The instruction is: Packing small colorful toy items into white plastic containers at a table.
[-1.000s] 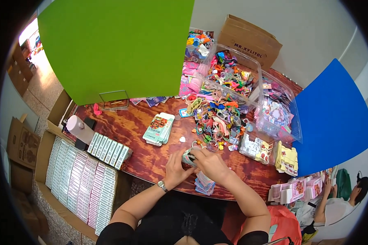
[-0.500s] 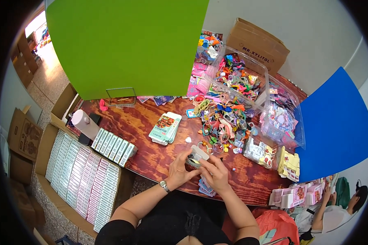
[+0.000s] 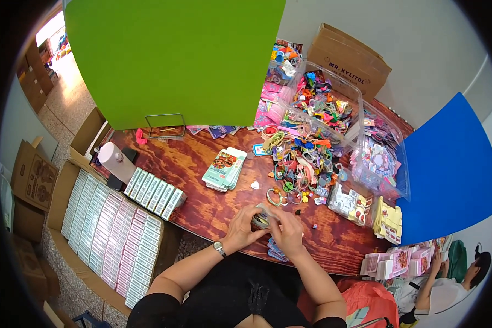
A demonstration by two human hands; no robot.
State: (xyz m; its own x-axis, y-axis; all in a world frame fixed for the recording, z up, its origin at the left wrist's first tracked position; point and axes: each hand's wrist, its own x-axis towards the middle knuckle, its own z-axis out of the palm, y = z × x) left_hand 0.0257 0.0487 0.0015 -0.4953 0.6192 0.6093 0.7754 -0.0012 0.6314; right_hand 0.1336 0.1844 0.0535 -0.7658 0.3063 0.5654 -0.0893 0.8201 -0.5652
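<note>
One box in hand at the tabletop's near edge

The left hand (image 3: 241, 228) curls round the side of the box (image 3: 261, 220), and the right hand (image 3: 290, 235) pinches its pale upper flap. The box is held over the tabletop (image 3: 202, 212), partly hidden by fingers. Just beside the right hand lies a stack of cards (image 3: 276, 251). Farther in, a row of boxes (image 3: 154, 192) stands at the left, and flat cartons (image 3: 224, 170) lie piled near the middle. Beyond, right of these, trinkets (image 3: 303, 164) spread in a heap before a clear bin (image 3: 361, 101). A green board (image 3: 169, 60) rises behind.
</note>
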